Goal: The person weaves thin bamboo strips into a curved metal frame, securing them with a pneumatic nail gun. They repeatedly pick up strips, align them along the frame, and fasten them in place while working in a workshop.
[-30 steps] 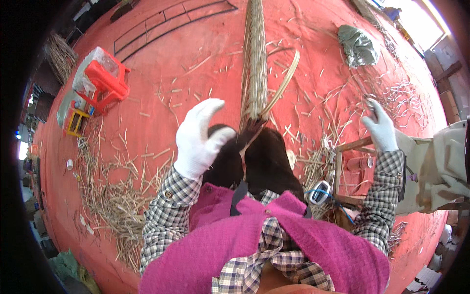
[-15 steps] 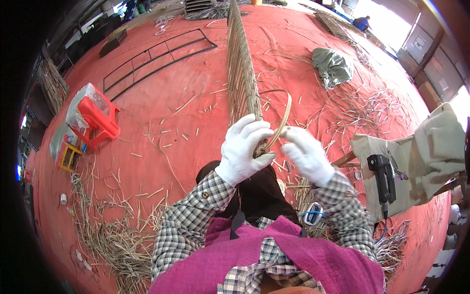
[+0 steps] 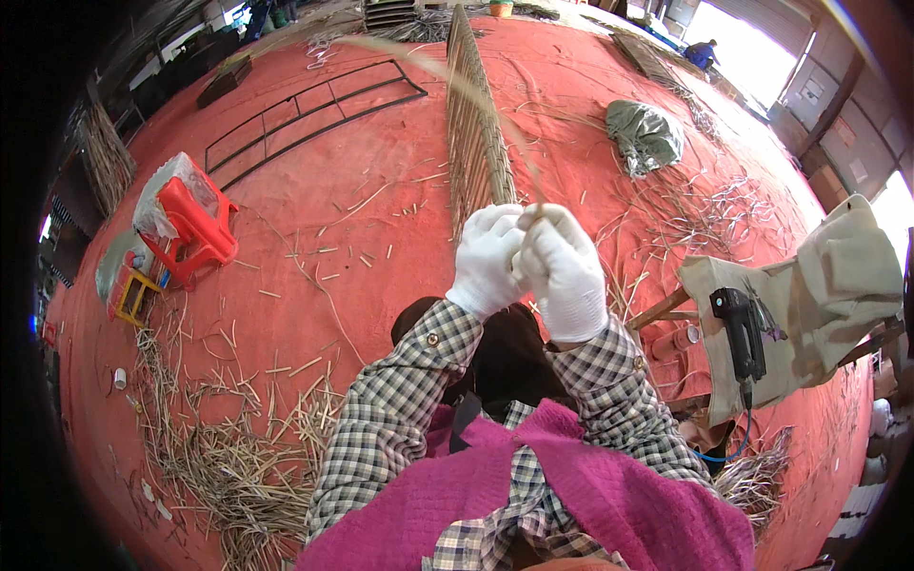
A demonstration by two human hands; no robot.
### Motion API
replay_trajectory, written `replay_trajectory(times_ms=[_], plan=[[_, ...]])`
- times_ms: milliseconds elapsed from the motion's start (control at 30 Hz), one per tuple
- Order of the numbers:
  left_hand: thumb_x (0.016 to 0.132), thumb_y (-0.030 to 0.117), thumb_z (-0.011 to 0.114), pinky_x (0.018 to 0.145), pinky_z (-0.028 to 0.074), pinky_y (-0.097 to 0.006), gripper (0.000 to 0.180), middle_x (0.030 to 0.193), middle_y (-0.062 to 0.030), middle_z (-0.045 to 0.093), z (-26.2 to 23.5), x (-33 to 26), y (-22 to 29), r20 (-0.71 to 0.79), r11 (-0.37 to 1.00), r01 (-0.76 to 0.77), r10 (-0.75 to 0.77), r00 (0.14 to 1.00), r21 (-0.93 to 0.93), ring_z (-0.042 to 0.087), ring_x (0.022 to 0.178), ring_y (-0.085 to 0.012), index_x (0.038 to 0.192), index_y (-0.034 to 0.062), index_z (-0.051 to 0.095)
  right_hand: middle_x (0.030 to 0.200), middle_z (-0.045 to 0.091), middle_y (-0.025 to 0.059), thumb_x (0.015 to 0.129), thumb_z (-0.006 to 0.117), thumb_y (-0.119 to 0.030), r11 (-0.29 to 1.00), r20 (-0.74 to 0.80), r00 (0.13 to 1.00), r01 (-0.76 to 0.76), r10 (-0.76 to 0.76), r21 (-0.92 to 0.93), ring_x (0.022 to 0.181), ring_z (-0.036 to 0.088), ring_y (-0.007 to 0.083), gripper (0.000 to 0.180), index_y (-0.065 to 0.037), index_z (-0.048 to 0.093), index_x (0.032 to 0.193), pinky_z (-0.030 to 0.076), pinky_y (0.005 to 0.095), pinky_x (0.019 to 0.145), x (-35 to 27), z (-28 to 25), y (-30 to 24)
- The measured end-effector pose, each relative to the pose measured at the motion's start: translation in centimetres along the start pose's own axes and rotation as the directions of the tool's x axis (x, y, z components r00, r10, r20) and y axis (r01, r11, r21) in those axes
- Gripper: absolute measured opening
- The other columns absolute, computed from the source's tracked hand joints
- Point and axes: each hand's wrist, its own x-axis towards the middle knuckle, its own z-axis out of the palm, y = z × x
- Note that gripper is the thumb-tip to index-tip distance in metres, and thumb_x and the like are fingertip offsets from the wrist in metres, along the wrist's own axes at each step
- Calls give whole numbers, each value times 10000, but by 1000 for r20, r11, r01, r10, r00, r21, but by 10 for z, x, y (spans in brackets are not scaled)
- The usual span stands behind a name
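A long, narrow woven wicker panel (image 3: 472,133) stands on edge, stretching away from me with its near end at my hands. My left hand (image 3: 487,265), in a white glove, is closed at that near end. Right beside it, touching it, my gloved right hand (image 3: 564,274) is closed in a pinch on a thin weaving strip (image 3: 526,152). The strip rises from the fingers and sweeps over the panel's top to the far left, blurred by motion. Both hands hide the near edge of the weave.
A black metal frame (image 3: 314,119) and a red plastic stool (image 3: 190,228) lie left. Cut strips (image 3: 238,476) litter the red floor. On the right, a cloth-covered bench (image 3: 819,295) bears a black corded or hosed tool (image 3: 741,338). Beyond sits a grey-green bundle (image 3: 645,136). A person (image 3: 702,53) is far off.
My right hand has come in against my left and closed. The strip, looped beside the panel before, now stretches out upward and to the left.
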Motion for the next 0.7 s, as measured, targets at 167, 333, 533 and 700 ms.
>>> replay_trajectory(times_ms=[167,333,533,700], plan=[[696,302,630,859,400,-411,270,972,15,595,-5,-4,-10,132,999,-32,31,991,9,542,1006,-241,922,161,590,779,507,-35,883,459,-38,926,93,995,73,-42,-370,669,435,43,150,-1,593,937,352,198,617,-28,20,3],[643,241,708,901,369,-472,255,1000,44,598,-15,-3,-19,45,993,-119,120,992,-21,512,1087,-236,859,201,578,828,626,47,893,519,-40,846,157,987,52,37,-530,795,561,99,130,14,603,975,456,246,744,-50,22,15],[612,225,736,769,474,-427,287,1037,-49,597,-64,-10,-28,146,993,-3,-14,989,115,554,962,-305,858,143,614,813,625,61,804,621,-81,588,603,778,574,-176,-569,826,583,284,136,-86,606,939,441,385,837,-45,12,69],[701,419,753,730,529,-383,577,1264,-119,528,-109,-60,-41,59,875,323,-367,928,362,628,917,-309,1158,123,561,801,605,56,773,630,-54,628,692,716,583,-96,-515,823,586,255,133,-104,622,896,304,466,1057,-44,24,122]])
